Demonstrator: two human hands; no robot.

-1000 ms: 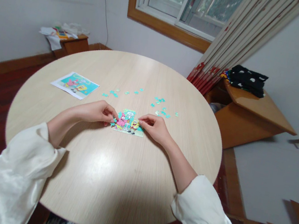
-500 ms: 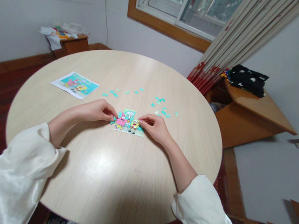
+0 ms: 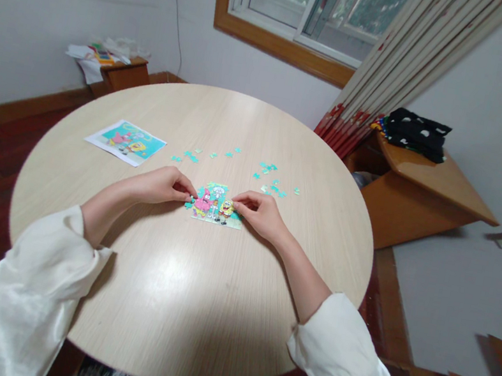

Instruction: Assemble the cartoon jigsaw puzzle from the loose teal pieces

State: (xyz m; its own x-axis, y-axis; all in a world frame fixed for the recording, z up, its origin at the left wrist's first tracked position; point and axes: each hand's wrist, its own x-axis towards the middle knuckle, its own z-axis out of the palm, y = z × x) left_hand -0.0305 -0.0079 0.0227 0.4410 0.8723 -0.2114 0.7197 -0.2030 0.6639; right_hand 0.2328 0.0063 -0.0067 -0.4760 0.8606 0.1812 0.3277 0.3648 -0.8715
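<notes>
- While both hands are at the partly built cartoon jigsaw (image 3: 214,211), it's lying flat on the round wood-look worktop (image 3: 155,288), right between them.
- Left hand (image 3: 170,188): thumb and fingertips drawn close together at the jigsaw's left edge. There's a teal puzzle piece (image 3: 189,204) right by the tips, a touch on the wearer's side. Can't tell if that grip is really pinching it, the fingers hide too much.
- Right hand (image 3: 259,212): fingertips bunched at the right edge, next to the yellow character. Can't tell if that grip is pinching or just steadying.
- Main thing spatially, imo: the jigsaw's long axis looks to run side to side, pretty much along the line joining the two hands. The teal piece sits at its left end, so the left hand is clearly nearer.
- Beyond the jigsaw, loose teal pieces (image 3: 194,158) are scattered in two rough groups, with a printed picture (image 3: 127,141) off to the left.
</notes>
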